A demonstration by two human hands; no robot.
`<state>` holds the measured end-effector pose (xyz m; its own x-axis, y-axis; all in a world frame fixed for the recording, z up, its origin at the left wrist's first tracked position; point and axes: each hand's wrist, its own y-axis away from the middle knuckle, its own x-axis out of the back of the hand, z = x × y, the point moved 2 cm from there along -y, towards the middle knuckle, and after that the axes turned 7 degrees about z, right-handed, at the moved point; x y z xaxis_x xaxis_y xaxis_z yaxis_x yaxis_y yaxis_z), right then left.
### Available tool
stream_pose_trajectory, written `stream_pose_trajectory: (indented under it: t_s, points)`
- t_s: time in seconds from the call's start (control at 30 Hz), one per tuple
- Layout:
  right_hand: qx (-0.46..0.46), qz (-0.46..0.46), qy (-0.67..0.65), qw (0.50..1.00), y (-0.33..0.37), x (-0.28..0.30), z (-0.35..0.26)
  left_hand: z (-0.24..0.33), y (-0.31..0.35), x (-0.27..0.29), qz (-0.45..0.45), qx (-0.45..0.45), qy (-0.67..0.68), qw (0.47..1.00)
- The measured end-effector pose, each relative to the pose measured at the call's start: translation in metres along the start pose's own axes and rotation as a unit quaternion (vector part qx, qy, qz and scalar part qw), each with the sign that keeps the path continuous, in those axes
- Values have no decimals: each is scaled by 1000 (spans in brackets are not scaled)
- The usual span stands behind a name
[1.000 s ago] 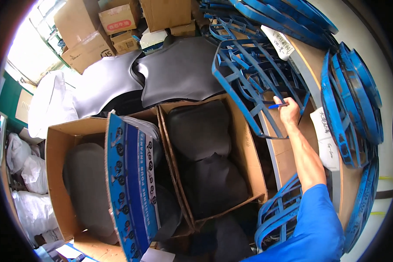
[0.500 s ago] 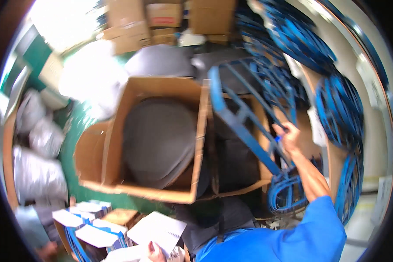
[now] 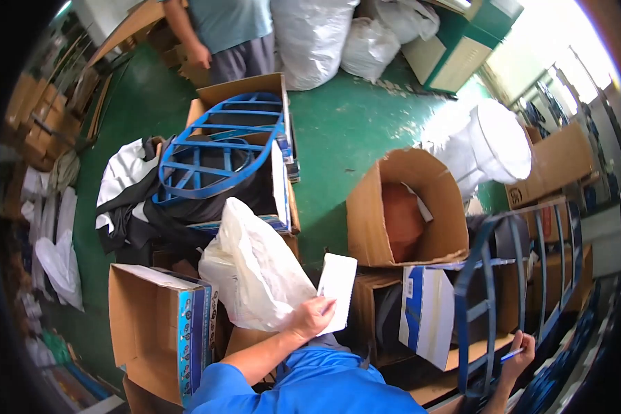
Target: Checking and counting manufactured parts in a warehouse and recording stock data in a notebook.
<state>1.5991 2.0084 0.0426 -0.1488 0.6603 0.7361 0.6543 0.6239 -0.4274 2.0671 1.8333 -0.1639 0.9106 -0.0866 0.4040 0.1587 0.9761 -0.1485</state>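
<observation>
My left hand (image 3: 313, 318) is closed on a white spiral notepad (image 3: 341, 284), held in front of my body beside a white plastic bag (image 3: 259, 269). At the lower right, my right hand (image 3: 521, 353) grips a large blue slatted frame (image 3: 483, 309) and also has a blue pen (image 3: 511, 355) in its fingers. That frame stands upright and overlaps an open box (image 3: 431, 317) with a white and blue flap. A second blue frame (image 3: 224, 141), oval with crossbars, rests on an open carton over dark material at the upper left.
A tall open carton (image 3: 366, 228) holds something reddish-brown. An open box (image 3: 145, 324) lies at lower left. White and black cloth (image 3: 127, 179) hangs by the frame. Another person (image 3: 231, 27) stands at the far side, near large white sacks (image 3: 310, 41). A green cabinet (image 3: 455, 48) is beyond.
My view has swung round to the left, bringing the other person and the carton with the oval frame into sight. The notepad and the blue slatted frame stay in my hands.
</observation>
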Motion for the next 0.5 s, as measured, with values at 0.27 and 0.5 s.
stream_pose_trajectory:
  t_s: [0.27,0.5]
  points:
    - [124,-175,-77,974,-95,-210,-236,19,-23,36,26,59,75,995]
    - [167,-354,-86,916,-69,-369,-423,11,-27,60,105,36,58,992]
